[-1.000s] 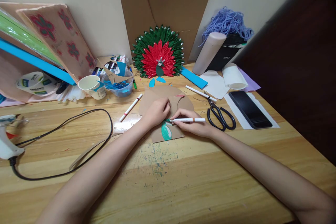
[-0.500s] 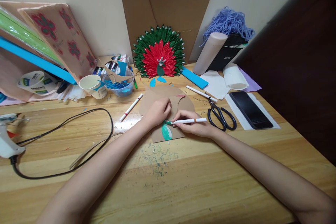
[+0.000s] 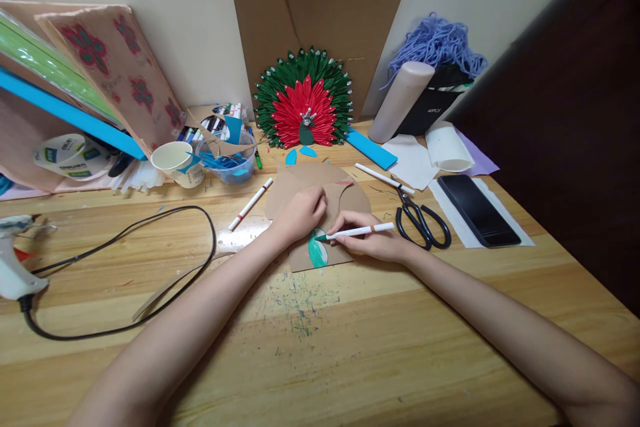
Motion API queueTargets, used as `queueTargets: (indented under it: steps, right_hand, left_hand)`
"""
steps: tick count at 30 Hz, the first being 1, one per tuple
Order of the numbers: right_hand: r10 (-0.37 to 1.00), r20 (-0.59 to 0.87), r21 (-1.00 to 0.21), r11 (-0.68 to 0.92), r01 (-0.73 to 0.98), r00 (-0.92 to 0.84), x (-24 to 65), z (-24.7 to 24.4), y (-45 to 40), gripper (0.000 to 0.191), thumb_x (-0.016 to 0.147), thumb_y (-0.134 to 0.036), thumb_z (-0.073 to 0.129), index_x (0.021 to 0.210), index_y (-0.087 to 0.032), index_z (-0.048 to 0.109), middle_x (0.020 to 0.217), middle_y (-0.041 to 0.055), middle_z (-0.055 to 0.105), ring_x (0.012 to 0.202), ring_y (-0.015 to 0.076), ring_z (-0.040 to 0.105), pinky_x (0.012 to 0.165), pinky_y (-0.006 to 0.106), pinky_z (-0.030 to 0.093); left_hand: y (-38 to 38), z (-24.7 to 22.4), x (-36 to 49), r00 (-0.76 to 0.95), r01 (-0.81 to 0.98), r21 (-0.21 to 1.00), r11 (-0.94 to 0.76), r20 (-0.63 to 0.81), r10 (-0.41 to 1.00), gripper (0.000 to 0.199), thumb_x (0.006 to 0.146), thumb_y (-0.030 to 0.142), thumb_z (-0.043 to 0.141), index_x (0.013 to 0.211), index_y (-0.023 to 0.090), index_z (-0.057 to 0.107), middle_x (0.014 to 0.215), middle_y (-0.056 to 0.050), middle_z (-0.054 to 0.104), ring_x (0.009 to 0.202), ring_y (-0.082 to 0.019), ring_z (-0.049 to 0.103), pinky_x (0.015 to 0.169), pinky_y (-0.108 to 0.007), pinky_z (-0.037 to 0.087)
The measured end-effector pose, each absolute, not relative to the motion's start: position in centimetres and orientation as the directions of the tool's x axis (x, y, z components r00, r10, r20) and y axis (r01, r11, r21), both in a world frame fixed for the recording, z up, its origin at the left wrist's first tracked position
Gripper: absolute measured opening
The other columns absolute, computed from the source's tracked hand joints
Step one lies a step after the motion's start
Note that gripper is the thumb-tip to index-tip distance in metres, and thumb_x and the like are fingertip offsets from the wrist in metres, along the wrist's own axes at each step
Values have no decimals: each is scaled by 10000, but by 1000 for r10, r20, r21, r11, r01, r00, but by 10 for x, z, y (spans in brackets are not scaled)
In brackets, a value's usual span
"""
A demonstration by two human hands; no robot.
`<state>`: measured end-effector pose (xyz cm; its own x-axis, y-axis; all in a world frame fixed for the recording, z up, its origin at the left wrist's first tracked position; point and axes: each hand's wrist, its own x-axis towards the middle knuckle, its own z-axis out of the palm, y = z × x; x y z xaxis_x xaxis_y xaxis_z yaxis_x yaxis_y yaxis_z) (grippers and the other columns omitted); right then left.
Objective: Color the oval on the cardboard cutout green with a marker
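Note:
A white marker [image 3: 367, 230] with a green tip is held in my right hand [image 3: 373, 237], pinched between the fingers. Its tip meets the upper right part of a small leaf-shaped piece [image 3: 317, 252], coloured green with a pale patch at its right side. Beneath the leaf lies a piece of brown cardboard [image 3: 345, 255]. My left hand [image 3: 304, 210] rests on the cardboard at the top of the leaf, fingers curled in. Whether those fingers grip anything is hidden.
Black-handled scissors [image 3: 423, 220] and a phone [image 3: 479, 210] lie to the right. On the left are a glue gun [image 3: 17, 263] with its looping cord, a paper cup [image 3: 178, 163] and a capped marker [image 3: 251, 204]. A red-and-green peacock craft [image 3: 305, 100] stands at the back.
The marker tip has shifted slightly down on the leaf, and my right hand has moved a little with it. My left hand stays in place.

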<state>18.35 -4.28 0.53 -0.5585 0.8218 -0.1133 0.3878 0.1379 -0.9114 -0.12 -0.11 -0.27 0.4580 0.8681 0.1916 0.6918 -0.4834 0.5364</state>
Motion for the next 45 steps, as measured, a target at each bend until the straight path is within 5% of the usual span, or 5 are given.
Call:
queueTargets:
  steps: [45]
  right_hand:
    - [829,-99,-936,111,335,-550,180,11,-44,89,850,-255,581,875,-171,595,849,49,685,805,155,645,681,268,476]
  left_hand:
    - [-2,-1,-1,465,694,529,-488,188,865,199,903,219,344,832,182,527,846,-48,640,770,-159,574,687,-263,408]
